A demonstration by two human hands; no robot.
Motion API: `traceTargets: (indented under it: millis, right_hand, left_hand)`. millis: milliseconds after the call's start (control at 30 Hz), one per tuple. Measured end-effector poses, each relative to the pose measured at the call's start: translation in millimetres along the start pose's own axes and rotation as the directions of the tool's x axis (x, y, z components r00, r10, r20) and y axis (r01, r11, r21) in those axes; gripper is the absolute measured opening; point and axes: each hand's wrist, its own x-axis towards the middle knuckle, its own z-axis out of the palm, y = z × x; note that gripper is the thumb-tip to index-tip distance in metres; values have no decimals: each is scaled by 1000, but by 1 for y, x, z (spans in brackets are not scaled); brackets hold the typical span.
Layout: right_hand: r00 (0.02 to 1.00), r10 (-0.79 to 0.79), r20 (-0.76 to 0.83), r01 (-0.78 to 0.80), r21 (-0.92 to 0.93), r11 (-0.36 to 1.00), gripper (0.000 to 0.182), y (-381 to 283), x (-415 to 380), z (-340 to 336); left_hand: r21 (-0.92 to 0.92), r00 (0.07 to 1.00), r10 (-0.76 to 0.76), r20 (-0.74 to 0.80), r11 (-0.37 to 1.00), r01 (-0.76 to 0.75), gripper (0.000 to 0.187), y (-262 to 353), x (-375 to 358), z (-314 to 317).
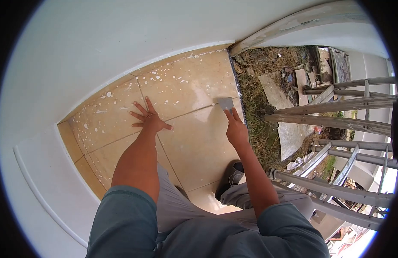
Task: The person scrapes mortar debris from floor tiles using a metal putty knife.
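My left hand (pixel 150 119) lies spread on the beige tiled floor (pixel 194 146), fingers apart, near a crossing of grout lines. In my right hand (pixel 236 129) is a putty knife (pixel 226 103) with a wide grey blade; the fingers close around its handle, which is mostly hidden. The blade lies over a grout line close to the floor's right edge. White paint spots (pixel 156 76) dot the tiles, thickest along the wall side and around my left hand.
A white wall (pixel 100 47) with a tile skirting borders the floor. Past the floor's right edge is rough ground with dry grass (pixel 261 107) and loose boards (pixel 301 86). A wooden ladder (pixel 336 122) and a metal ladder (pixel 336 185) stand there. My shoe (pixel 230 178) rests on the tiles.
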Motion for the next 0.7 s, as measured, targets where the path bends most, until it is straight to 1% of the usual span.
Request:
traceTargets:
  millis: [67, 167, 267, 367, 467, 567, 700]
  right_hand:
    - [998, 65, 14, -64, -31, 997, 59, -2, 11, -6]
    - [999, 49, -17, -50, -80, 996, 58, 6, 39, 12]
    - [999, 44, -19, -45, -47, 998, 57, 6, 58, 15]
    - [997, 57, 53, -54, -61, 997, 55, 7, 48, 5]
    - [987, 120, 106, -113, -67, 991, 59, -4, 40, -2]
    - [993, 105, 47, -105, -10, 994, 59, -6, 58, -2]
    - [994, 83, 74, -77, -79, 994, 56, -3, 68, -7]
  left_hand:
    - [1, 1000, -5, 7, 1000, 5, 177, 0, 0, 1]
    - [5, 1000, -8, 1, 1000, 8, 178, 2, -2, 1]
    - [16, 1000, -12, -8, 1000, 12, 178, 3, -3, 2]
    - [33, 1000, -14, -8, 999, 14, 178, 4, -2, 2]
    - [47, 1000, -20, -3, 999, 20, 178, 4, -2, 1]
    - [49, 1000, -9, -12, 999, 10, 177, 3, -1, 3]
    - [53, 1000, -22, -1, 998, 22, 177, 3, -2, 3]
